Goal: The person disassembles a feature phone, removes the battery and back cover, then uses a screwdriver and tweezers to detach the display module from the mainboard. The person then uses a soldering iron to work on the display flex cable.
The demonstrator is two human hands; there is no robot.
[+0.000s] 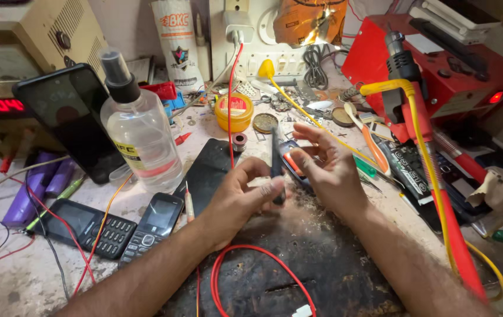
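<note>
Slim dark tool (276, 161) stands upright, pinched by left hand (236, 199).

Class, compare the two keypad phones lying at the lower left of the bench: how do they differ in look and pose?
The left keypad phone is wider and lies slanted with its screen end toward the left; the right keypad phone is narrower and lies nearly upright in the picture. An orange wire crosses the left one; none crosses the right one. Both are dark, face up, screens off, untouched by either hand.
</note>
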